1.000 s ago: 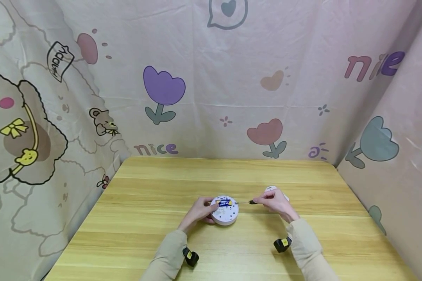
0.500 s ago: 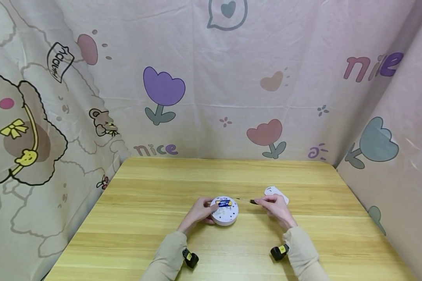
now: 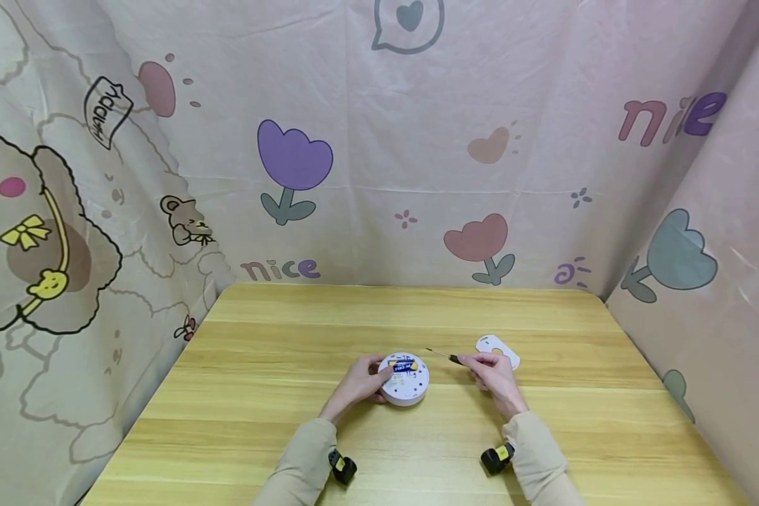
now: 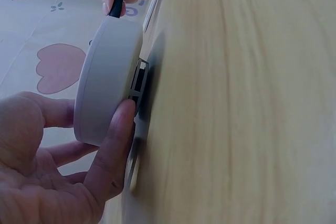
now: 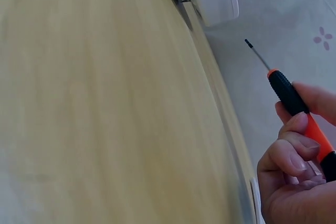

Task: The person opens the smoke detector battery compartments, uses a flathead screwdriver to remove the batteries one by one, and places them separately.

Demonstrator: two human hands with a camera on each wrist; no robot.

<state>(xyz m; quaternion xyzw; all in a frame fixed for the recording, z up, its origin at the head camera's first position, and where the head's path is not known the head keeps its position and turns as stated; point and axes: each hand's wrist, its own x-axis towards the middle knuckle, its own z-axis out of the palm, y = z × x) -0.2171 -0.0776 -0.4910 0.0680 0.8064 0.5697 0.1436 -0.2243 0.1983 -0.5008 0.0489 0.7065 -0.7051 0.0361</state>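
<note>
My left hand point(image 3: 358, 379) grips a round white device, which looks like a smoke alarm point(image 3: 407, 390), by its left edge, thumb on the upper face. In that face sits a blue and yellow battery point(image 3: 404, 366). The left wrist view shows the alarm's smooth side wall, with a dark slotted part point(image 4: 138, 80) facing the table. My right hand point(image 3: 496, 379) pinches a screwdriver point(image 5: 287, 93) with a black and orange handle. Its thin shaft points left and away, and the tip stands apart from the alarm, beyond its right edge.
A white plate point(image 3: 511, 356) with rounded corners and a round hole lies on the wooden table point(image 3: 278, 337), just behind my right hand. Printed curtains point(image 3: 367, 140) hang behind the table and at both sides. Black camera mounts point(image 3: 343, 466) sit on both wrists.
The screwdriver tip has moved off the alarm's edge and swung away and upward. My right hand has shifted slightly, uncovering more of the white plate. The left hand and alarm stay almost still.
</note>
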